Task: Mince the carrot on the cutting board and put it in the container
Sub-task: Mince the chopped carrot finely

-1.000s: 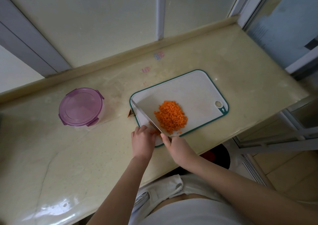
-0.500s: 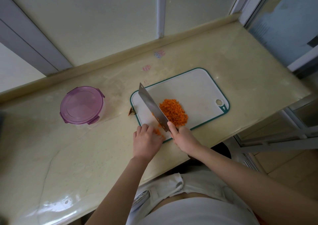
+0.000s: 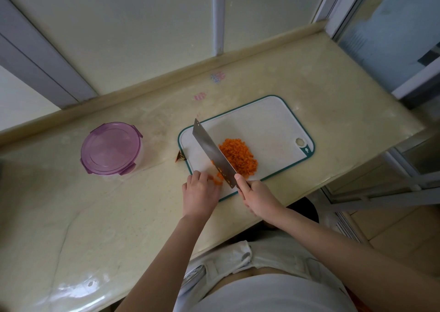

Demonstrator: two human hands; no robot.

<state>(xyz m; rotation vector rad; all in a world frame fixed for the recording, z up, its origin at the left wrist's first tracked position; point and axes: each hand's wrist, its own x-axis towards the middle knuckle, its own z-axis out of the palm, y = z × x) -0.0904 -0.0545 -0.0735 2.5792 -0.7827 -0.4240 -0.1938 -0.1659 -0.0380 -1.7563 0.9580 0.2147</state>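
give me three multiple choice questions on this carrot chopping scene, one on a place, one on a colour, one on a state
1. Against the white plastic cutting board, the round purple-lidded container stands: A) on it B) to its left C) to its right
2. The board's rim is: A) red B) teal C) black
3. The container's lid is: A) on B) off C) held in a hand

Key: B, bare counter lies between them; B, a teal edge runs round it; A, the lid covers the top.
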